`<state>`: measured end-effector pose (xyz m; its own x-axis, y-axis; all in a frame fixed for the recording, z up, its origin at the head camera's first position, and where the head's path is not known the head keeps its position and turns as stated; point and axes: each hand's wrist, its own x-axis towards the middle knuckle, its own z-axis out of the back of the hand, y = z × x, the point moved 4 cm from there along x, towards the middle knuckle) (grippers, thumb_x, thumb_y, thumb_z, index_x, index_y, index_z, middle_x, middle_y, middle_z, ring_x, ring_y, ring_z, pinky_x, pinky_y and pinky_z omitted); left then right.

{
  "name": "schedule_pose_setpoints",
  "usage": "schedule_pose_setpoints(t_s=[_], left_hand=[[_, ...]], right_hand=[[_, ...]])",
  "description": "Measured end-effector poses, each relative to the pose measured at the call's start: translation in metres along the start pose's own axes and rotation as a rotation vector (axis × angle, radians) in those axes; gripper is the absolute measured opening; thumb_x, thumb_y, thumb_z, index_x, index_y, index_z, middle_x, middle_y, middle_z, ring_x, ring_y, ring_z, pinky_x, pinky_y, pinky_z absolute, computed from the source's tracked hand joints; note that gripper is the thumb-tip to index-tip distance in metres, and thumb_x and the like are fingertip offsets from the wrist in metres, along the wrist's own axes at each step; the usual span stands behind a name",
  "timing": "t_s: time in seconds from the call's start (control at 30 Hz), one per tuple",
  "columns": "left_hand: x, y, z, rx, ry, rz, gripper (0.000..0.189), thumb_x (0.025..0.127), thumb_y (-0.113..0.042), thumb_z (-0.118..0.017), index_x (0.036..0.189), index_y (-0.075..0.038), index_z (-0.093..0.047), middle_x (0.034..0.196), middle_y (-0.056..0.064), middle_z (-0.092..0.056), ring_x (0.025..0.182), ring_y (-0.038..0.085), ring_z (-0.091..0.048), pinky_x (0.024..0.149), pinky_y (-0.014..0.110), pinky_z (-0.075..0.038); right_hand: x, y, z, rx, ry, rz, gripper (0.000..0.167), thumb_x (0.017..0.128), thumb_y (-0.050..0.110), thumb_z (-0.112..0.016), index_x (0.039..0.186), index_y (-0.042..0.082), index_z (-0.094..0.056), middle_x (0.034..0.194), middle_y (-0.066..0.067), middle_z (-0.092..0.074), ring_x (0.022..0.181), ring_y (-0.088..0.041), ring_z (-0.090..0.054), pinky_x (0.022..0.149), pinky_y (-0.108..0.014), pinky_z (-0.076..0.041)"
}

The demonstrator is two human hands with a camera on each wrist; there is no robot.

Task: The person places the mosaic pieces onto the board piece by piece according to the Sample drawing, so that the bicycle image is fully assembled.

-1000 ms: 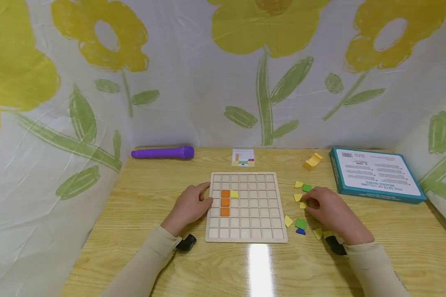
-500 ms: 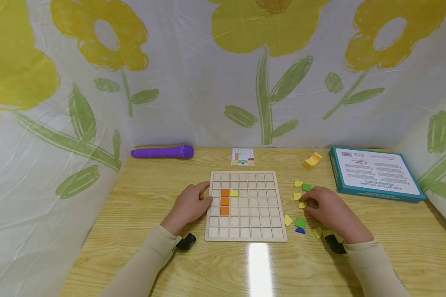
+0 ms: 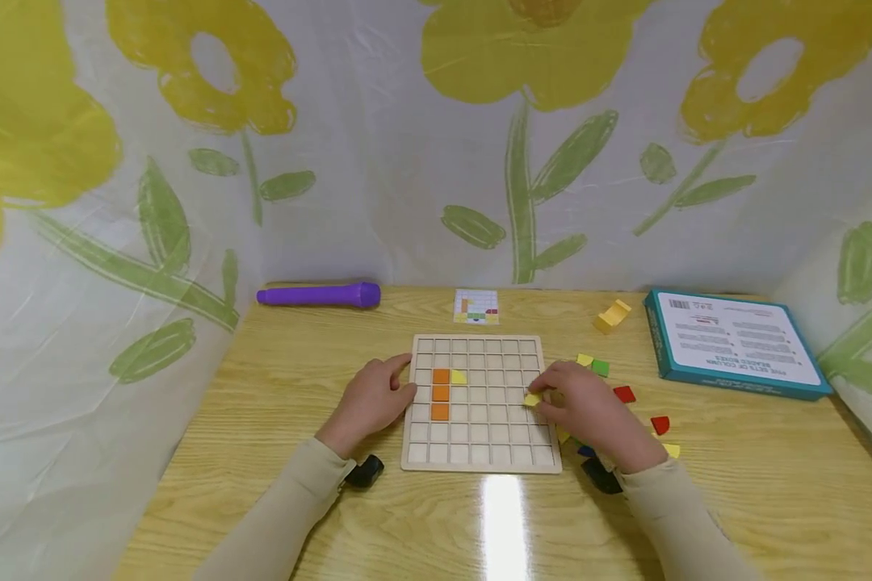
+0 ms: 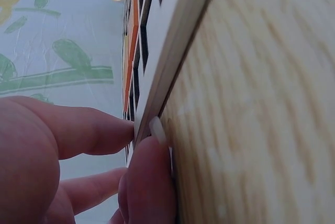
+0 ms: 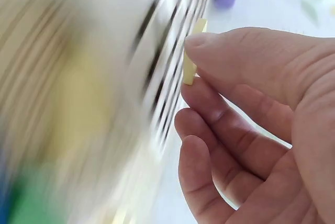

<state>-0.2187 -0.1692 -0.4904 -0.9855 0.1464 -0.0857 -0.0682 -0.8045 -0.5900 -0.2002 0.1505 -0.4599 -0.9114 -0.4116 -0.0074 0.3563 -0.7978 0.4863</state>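
R hand [image 3: 590, 407] had a small yellow tile [image 3: 531, 399] pinched b/w thumb and fingertips. R wrist view caught it nearly edge-on, so exact outline n/a. Head view, w/ 12 o'clock = far side of table: tile stuck out at approx 9 o'clock from R palm, over the 3 o'clock part of the 7x7 wooden grid board [image 3: 480, 469], w/ the hand reaching in across that rim. In R wrist view its long axis ran approx 1 to 7 o'clock, same general slant as the board's grid lines. Tile on the wood or just above it: couldn't tell.

Relation that mattered: yellow quarter-round tile [image 3: 459, 377], set in the board, lay b/w 9 and 10 o'clock from the held one, w/ bare cells in b/w. It sat just beside the top one of three orange square tiles [image 3: 441, 393], at that one's 3 o'clock; the orange column ran 12 to 6.

L hand [image 3: 371, 397] was at the board's 9 o'clock rim, index and thumb spread along the edge and touching it, not curled round anything. So L was nearer the orange column, R nearer the bare cells at 3.

Other pcs nr R hand: green square tile [image 3: 600, 368] approx 12, red tile [image 3: 625, 394] b/w 2 and 3, red quarter-round tile [image 3: 660, 424] b/w 3 and 4. Printed pattern card [image 3: 476, 307] lay at 12 o'clock, beyond the board, apart from it.
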Motion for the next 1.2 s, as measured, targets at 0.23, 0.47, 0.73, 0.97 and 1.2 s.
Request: schedule_pose_setpoints(t_s=[0.23, 0.47, 0.73, 0.97, 1.2], left_hand=[[0.000, 0.001, 0.001, -0.006, 0.003, 0.001, 0.061, 0.100, -0.026, -0.069, 0.158, -0.010, -0.057, 0.086, 0.003, -0.054, 0.080, 0.020, -0.048, 0.074, 0.035, -0.039], [0.001, -0.001, 0.003, -0.001, 0.012, -0.007, 0.060, 0.100, -0.025, -0.068, 0.157, -0.011, -0.057, 0.083, 0.003, -0.053, 0.079, 0.020, -0.047, 0.070, 0.034, -0.037], [0.001, 0.001, 0.003, 0.003, 0.015, -0.010, 0.060, 0.100, -0.025, -0.068, 0.157, -0.011, -0.057, 0.083, 0.003, -0.053, 0.080, 0.020, -0.047, 0.070, 0.033, -0.036], [0.001, 0.002, 0.003, -0.001, 0.013, -0.009, 0.060, 0.100, -0.025, -0.067, 0.158, -0.011, -0.057, 0.082, 0.002, -0.053, 0.080, 0.019, -0.047, 0.070, 0.033, -0.036], [0.001, 0.002, 0.003, -0.008, 0.011, -0.010, 0.060, 0.100, -0.025, -0.067, 0.158, -0.011, -0.057, 0.082, 0.002, -0.053, 0.080, 0.019, -0.048, 0.071, 0.033, -0.037]], right_hand=[[0.031, 0.075, -0.035, -0.012, 0.005, 0.171, 0.016, 0.092, 0.013, -0.084, 0.107, 0.012, -0.082, 0.109, 0.000, -0.074, 0.108, -0.020, -0.067, 0.098, -0.041, -0.058], [0.042, 0.117, -0.064, -0.017, 0.028, 0.320, 0.013, 0.090, 0.012, -0.084, 0.103, 0.011, -0.083, 0.096, 0.001, -0.071, 0.094, -0.016, -0.061, 0.085, -0.031, -0.055], [0.042, 0.127, -0.075, -0.045, 0.015, 0.345, 0.015, 0.090, 0.012, -0.086, 0.105, 0.012, -0.083, 0.101, 0.001, -0.069, 0.099, -0.017, -0.064, 0.088, -0.032, -0.057], [0.041, 0.130, -0.082, -0.070, -0.001, 0.379, 0.013, 0.088, 0.010, -0.085, 0.101, 0.012, -0.084, 0.100, 0.000, -0.072, 0.100, -0.018, -0.065, 0.091, -0.032, -0.057], [0.042, 0.130, -0.083, -0.096, -0.005, 0.377, 0.013, 0.089, 0.012, -0.084, 0.101, 0.014, -0.084, 0.099, 0.002, -0.071, 0.101, -0.017, -0.065, 0.093, -0.032, -0.057]])
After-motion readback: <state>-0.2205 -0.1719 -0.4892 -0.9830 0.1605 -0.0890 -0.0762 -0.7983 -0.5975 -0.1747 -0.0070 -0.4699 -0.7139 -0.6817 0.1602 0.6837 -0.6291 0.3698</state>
